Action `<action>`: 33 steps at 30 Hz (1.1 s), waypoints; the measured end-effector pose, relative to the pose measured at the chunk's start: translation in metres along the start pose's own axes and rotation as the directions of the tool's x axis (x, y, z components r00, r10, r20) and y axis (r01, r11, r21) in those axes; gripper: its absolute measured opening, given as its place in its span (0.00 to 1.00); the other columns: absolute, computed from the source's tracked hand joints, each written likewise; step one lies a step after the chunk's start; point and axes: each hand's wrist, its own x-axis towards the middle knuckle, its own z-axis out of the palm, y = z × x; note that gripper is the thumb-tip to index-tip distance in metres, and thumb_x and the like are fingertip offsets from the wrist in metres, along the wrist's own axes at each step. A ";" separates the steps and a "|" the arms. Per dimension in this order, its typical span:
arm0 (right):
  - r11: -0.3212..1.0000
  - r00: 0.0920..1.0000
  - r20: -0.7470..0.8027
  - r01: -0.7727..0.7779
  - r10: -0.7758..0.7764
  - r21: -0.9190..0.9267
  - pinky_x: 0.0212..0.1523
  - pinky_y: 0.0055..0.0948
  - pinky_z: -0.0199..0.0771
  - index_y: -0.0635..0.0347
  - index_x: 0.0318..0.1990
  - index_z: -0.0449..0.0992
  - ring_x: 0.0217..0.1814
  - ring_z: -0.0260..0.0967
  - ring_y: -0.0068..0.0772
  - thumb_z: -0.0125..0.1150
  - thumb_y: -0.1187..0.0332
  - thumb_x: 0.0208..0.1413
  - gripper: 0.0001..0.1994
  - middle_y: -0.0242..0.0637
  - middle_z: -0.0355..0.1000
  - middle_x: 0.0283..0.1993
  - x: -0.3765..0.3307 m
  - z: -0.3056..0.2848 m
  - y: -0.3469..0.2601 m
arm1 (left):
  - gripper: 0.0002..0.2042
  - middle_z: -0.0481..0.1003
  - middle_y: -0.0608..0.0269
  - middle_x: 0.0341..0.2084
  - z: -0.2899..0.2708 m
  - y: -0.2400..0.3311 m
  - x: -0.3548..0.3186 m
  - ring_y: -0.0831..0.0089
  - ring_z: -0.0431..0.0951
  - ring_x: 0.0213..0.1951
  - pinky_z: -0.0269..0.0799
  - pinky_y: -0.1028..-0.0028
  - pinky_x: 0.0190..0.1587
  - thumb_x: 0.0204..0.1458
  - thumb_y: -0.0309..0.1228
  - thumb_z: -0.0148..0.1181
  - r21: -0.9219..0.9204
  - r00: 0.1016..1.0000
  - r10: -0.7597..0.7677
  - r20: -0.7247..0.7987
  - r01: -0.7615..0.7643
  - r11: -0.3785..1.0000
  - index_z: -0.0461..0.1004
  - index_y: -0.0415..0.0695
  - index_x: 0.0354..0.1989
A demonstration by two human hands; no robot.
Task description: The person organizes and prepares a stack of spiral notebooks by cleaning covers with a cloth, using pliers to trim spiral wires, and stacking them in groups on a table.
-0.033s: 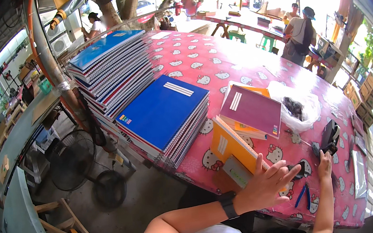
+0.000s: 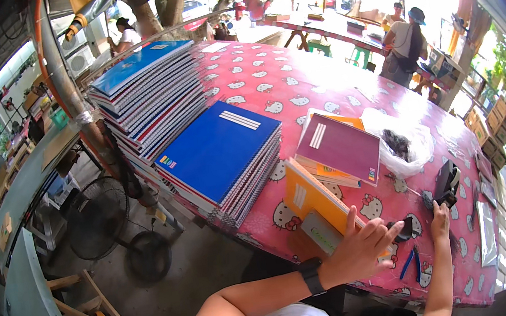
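The spread-fingered left hand (image 2: pixel 355 258) overlaps the orange notebook (image 2: pixel 309 190), its grip unclear, while right of it the right hand (image 2: pixel 440 222) grasps a black tool (image 2: pixel 448 179).

to the left, a black fan (image 2: pixel 97 216) stood on the grey floor (image 2: pixel 191 244), near a metal pole (image 2: pixel 59 68) that rose past the upper edge. below the fan lay a wooden frame (image 2: pixel 103 299), just beside a long pale green surface (image 2: pixel 22 284). a white outdoor cooling unit (image 2: pixel 78 62) was mounted behind the pole. a seated-looking person in a dark cap (image 2: pixel 126 39) was near some tree trunks (image 2: pixel 175 4). farther back, green stools (image 2: pixel 319 45) stood under a long red-edged bench (image 2: pixel 341 41); a person in a blue hat (image 2: pixel 404 41) stood at its right, and cardboard boxes (image 2: pixel 502 116) were stacked beyond.
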 end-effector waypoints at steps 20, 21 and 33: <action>0.172 0.976 0.152 -0.124 -0.159 0.977 0.27 0.16 0.62 0.59 0.50 0.71 0.28 0.60 0.14 0.53 0.72 0.56 0.14 0.27 0.65 0.29 -0.089 -0.203 -0.186 | 0.14 0.75 0.63 0.35 -0.019 -0.030 0.023 0.66 0.75 0.40 0.61 0.61 0.53 0.44 0.25 0.61 -0.347 0.991 0.106 0.083 -0.071 0.935 0.73 0.47 0.43; 0.180 0.977 0.169 -0.144 -0.127 0.973 0.27 0.16 0.62 0.59 0.50 0.71 0.28 0.60 0.14 0.53 0.72 0.56 0.14 0.27 0.65 0.29 -0.091 -0.196 -0.190 | 0.10 0.76 0.64 0.33 -0.019 -0.031 0.024 0.67 0.75 0.37 0.63 0.64 0.50 0.44 0.24 0.61 -0.371 0.994 0.093 0.053 -0.067 0.926 0.75 0.47 0.38; 0.300 0.987 -0.023 0.071 -0.159 0.951 0.32 0.23 0.69 0.61 0.41 0.76 0.33 0.69 0.27 0.58 0.79 0.49 0.10 0.36 0.71 0.33 -0.087 -0.202 -0.205 | 0.06 0.77 0.68 0.30 -0.021 -0.018 0.021 0.71 0.77 0.37 0.49 0.63 0.62 0.44 0.24 0.63 -0.270 1.000 0.017 0.021 -0.011 0.963 0.78 0.50 0.30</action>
